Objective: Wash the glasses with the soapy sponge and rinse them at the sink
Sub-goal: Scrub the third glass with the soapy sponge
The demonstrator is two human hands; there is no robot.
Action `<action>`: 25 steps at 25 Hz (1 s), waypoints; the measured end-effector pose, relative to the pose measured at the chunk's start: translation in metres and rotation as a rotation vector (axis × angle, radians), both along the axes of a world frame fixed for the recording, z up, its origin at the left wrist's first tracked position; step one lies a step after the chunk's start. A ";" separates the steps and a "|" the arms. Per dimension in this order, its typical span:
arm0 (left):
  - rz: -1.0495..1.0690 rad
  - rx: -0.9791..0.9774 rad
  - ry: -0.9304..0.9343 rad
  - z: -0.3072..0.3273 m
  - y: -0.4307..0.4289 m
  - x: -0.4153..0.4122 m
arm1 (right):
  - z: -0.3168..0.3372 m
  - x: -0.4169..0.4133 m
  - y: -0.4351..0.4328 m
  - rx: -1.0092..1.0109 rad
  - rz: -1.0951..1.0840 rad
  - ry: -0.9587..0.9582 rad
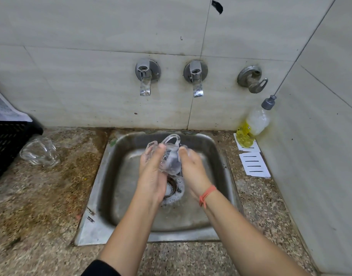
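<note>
Over the steel sink (215, 176) I hold a clear glass mug (169, 156) with a handle that points up and away. My left hand (153, 176) grips the mug from the left, thumb on top. My right hand (191, 168) holds its right side, fingers wet and foamy. No sponge shows; the hands may hide it. Another clear glass (39, 152) lies on the counter to the left. Foam sits round the drain (174, 192).
Two wall taps (145, 80) (197, 82) hang above the sink, with a third valve (252, 78) at right. A yellow dish-soap bottle (252, 124) and paper cards (254, 164) stand at the right. A black crate (5, 144) sits at the far left.
</note>
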State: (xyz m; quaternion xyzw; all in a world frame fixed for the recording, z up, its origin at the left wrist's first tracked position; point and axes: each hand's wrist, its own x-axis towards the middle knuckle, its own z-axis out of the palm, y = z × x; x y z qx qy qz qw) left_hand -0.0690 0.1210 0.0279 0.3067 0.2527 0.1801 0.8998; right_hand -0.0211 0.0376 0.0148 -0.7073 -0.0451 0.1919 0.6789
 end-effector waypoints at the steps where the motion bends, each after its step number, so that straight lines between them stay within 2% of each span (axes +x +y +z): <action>1: -0.124 -0.063 -0.050 0.000 0.003 -0.005 | 0.006 0.010 -0.004 -0.012 0.041 0.003; 3: -0.278 -0.262 -0.114 0.000 0.013 -0.012 | 0.022 0.019 -0.008 -0.168 0.149 -0.163; 5: -0.311 -0.407 -0.094 -0.007 0.020 -0.013 | 0.032 0.018 -0.004 -0.441 0.208 -0.439; 7: -0.298 -0.367 -0.005 -0.011 0.020 -0.008 | 0.029 0.017 0.000 -0.634 0.158 -0.621; 8: -0.266 -0.287 0.029 -0.012 0.020 -0.005 | 0.024 0.017 -0.001 -0.680 0.117 -0.662; 10: -0.192 -0.157 0.072 -0.008 0.015 0.000 | 0.015 0.013 -0.001 -0.659 0.054 -0.694; 12: -0.129 -0.159 0.079 -0.003 0.012 0.002 | 0.009 0.005 0.004 -0.501 0.013 -0.701; 15: -0.048 -0.213 0.117 -0.005 0.015 0.005 | 0.011 -0.005 0.007 -0.201 0.009 -0.635; 18: 0.008 -0.234 0.169 -0.010 0.027 0.009 | 0.017 -0.011 -0.001 -0.031 0.166 -0.500; 19: 0.018 -0.237 0.179 -0.010 0.030 0.010 | 0.017 -0.013 -0.002 0.006 0.211 -0.417; 23: -0.014 -0.196 0.204 -0.006 0.024 0.013 | 0.031 -0.004 0.001 0.192 0.144 0.056; 25: -0.041 -0.152 0.222 -0.005 0.023 0.013 | 0.038 0.000 -0.005 0.277 0.241 0.164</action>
